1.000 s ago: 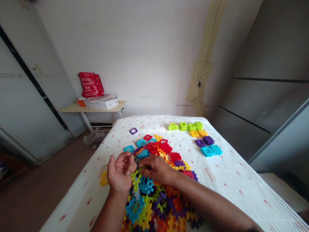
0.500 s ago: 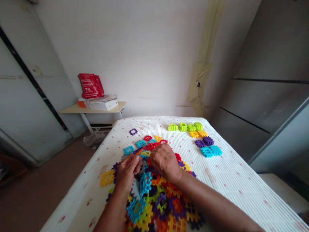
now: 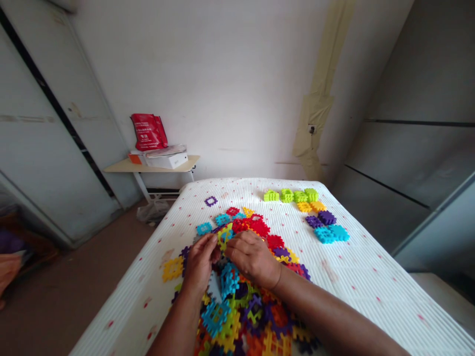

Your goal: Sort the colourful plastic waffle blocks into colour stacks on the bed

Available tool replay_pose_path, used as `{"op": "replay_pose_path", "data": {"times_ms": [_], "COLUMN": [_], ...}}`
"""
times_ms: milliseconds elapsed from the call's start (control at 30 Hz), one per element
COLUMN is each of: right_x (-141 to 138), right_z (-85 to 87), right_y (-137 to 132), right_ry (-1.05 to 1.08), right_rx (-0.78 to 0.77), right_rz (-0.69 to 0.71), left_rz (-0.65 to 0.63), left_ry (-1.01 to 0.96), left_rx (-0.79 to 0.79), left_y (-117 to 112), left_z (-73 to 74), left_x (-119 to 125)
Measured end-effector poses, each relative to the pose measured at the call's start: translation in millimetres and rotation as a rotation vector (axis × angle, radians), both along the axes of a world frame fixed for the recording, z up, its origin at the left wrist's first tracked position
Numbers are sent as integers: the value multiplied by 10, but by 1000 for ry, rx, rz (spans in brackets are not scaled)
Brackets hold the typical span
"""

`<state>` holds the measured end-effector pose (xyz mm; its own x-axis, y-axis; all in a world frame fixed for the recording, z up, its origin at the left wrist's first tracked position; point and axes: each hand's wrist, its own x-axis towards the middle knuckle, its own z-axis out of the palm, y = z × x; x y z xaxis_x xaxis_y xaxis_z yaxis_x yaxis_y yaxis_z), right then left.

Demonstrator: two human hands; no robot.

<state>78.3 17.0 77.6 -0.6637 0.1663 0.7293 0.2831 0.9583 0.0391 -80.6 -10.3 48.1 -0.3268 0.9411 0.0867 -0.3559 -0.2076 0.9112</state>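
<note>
A yellow-green toothed plastic building piece (image 3: 223,236) stands tilted between my hands, over a heap of colourful interlocking pieces (image 3: 218,316). My left hand (image 3: 201,258) is closed, thumb and fingers pinching its left edge. From the other side my right hand (image 3: 253,257) curls its fingers against the lower right of this piece; its fingertips are partly hidden. Just below the hands a blue piece (image 3: 229,280) leans upright beside a grey one (image 3: 214,287). Red pieces (image 3: 256,226) lie behind my right hand.
Sorted stacks lie at the far right of the cloth-covered table (image 3: 356,296): lime green (image 3: 287,195), orange-yellow (image 3: 305,206), purple (image 3: 326,217) and blue (image 3: 331,233). One purple frame piece (image 3: 211,201) lies alone at the back left. A side table (image 3: 122,166) holds a red bag (image 3: 148,132).
My hands have come closer together, and the yellow-green piece now stands up between them. My right hand has lowered slightly. The whole view has shifted a little to the left.
</note>
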Motion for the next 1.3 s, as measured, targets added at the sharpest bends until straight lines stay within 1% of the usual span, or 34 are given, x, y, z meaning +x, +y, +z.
{"op": "replay_pose_path", "data": {"times_ms": [100,233,300,367,433,500,633,733,867,967,1067,1167,1300], "right_x": [46,150,194,219,224,215,192,188,175,156,148,151,136], "right_z": [42,120,152,167,159,136,112,152,215,214,192,186,174], "right_y": [62,183,227,251,261,261,235,195,143,130,140,151,133], "right_ry": [85,247,269,246,197,133,-1,-84,-200,-270,-270,-242,-215], "right_rx": [-121,-328,-417,-462,-453,-407,-327,-303,-292,-318,-383,-446,-487], "right_rz": [23,13,52,96,124,137,117,63,-62,-113,-115,-98,-129], "left_rz": [46,19,-1,-19,-47,-81,-127,-135,-149,-164,-160,-166,-163], "left_ry": [18,105,136,156,175,196,238,253,276,314,356,396,409], "left_rx": [-26,-40,-44,-53,-71,-83,-73,-87,-110,-125,-133,-136,-145], "left_y": [-11,-20,-17,-10,-1,7,18,19,4,-8,-10,-8,-10], "left_z": [15,-8,-31,-53,-74,-99,-153,-166,-123,-72,-38,-38,-61], "left_x": [4,-6,-17,-31,-47,-66,-108,-122,-106,-82,-59,-41,-25]}}
